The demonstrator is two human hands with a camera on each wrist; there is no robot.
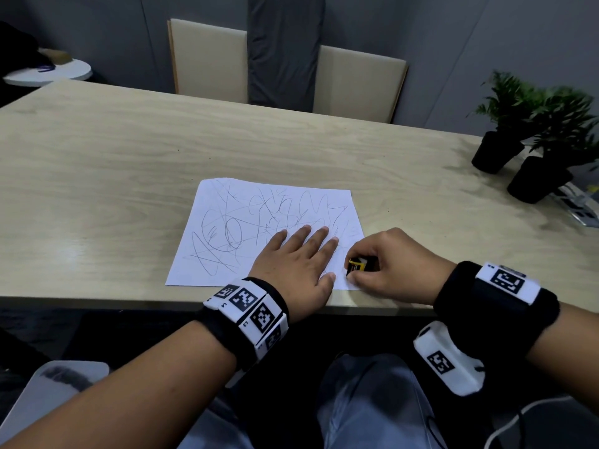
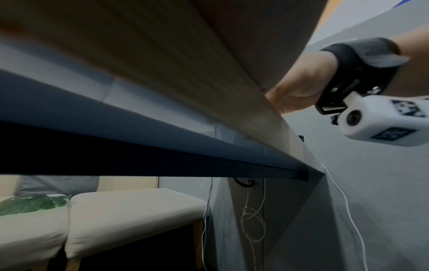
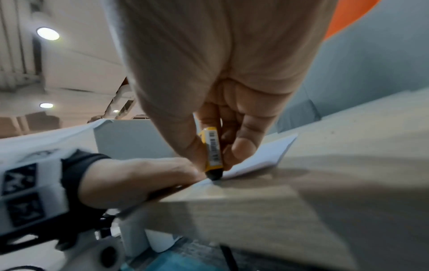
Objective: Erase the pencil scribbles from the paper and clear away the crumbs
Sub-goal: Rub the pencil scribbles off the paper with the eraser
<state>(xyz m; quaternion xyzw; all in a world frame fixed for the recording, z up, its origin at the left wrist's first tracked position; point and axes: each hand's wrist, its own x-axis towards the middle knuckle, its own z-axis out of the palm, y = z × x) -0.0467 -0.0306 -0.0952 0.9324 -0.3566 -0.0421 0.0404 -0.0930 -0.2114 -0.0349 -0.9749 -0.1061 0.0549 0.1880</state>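
A white sheet of paper (image 1: 227,228) covered in grey pencil scribbles lies near the front edge of the wooden table (image 1: 97,157). My left hand (image 1: 301,254) lies flat on the sheet's lower right part, fingers straight and spread. My right hand (image 1: 385,267) pinches a black eraser in a yellow sleeve (image 1: 358,265) at the sheet's near right corner. In the right wrist view the eraser (image 3: 212,152) stands upright between thumb and fingers, its black tip on the paper (image 3: 262,157), with the left hand (image 3: 139,176) beside it. I cannot make out any crumbs.
Two small potted plants in black pots (image 1: 518,157) stand at the table's right edge. Two beige chairs (image 1: 210,59) face me behind the table. The left wrist view shows the table's front edge (image 2: 209,110) from below, my right hand (image 2: 299,88) and cables.
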